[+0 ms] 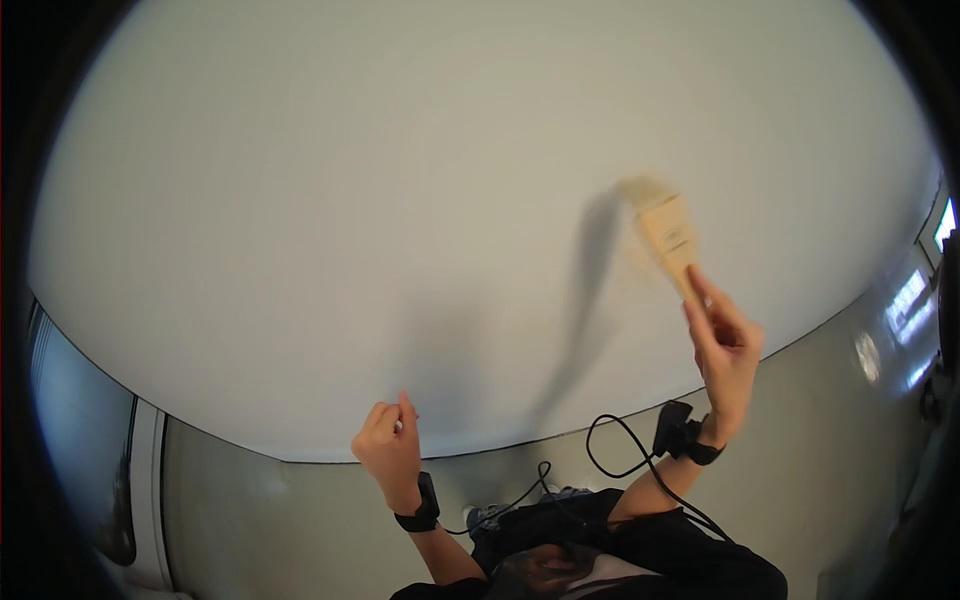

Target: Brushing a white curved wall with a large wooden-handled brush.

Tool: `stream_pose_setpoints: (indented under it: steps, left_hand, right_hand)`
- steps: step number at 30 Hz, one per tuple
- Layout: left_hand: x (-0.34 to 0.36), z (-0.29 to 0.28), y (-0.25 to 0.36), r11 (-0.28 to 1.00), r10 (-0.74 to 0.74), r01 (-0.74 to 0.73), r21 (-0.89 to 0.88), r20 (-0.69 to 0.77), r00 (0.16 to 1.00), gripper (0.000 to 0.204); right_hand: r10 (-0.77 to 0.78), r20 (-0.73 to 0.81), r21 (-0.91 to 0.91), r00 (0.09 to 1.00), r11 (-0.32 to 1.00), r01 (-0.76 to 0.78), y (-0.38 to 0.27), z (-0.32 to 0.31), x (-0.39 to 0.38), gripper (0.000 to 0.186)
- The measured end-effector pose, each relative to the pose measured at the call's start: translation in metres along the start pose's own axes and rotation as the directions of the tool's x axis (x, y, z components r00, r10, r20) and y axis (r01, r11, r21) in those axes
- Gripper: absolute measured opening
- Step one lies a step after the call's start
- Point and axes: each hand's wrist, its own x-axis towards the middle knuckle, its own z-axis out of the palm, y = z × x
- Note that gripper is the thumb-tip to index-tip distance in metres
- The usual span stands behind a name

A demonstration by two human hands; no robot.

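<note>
My right hand (pixel 728 345) grips a flat paintbrush (pixel 668 228) by its handle. The brush is pale wood with light bristles. Its bristle end points up and to the left and is blurred by motion, close to a broad white wall (pixel 330 180); I cannot tell whether it touches. Lower and to the left, my left hand (pixel 388 440) is closed, with the thumb pointing up. A tiny pale spot shows between its fingers, too small to name. Soft shadows of the brush and arms fall on the wall.
Black bands with small boxes (pixel 675 428) sit on both wrists, and a black cable (pixel 600 462) loops between them. Below the wall lies a shiny grey-green floor (pixel 320 520) where my shoes show. A pale frame (pixel 147 480) stands at the left, and bright reflections at the right.
</note>
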Motion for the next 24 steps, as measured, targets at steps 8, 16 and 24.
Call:
stream_pose_setpoints:
  steps: [8, 16, 24]
  left_hand:
    - [-0.02, -0.032, -0.007, 0.993, -0.107, 0.11, 0.049, -0.052, 0.993, 0.036]
    - [0.012, -0.01, -0.013, 0.993, -0.116, 0.116, 0.006, 0.007, 0.993, 0.034]
    - [0.031, 0.011, 0.017, 0.993, -0.024, 0.019, -0.113, -0.043, 0.999, 0.025]
  right_hand:
    - [0.085, -0.048, 0.033, 0.995, 0.996, -0.084, 0.011, 0.024, 0.003, 0.037]
    - [0.289, 0.236, -0.16, 0.928, 0.953, -0.256, 0.025, 0.01, 0.001, 0.035]
    - [0.412, 0.315, -0.495, 0.855, 0.84, -0.222, 0.066, -0.003, -0.003, 0.033]
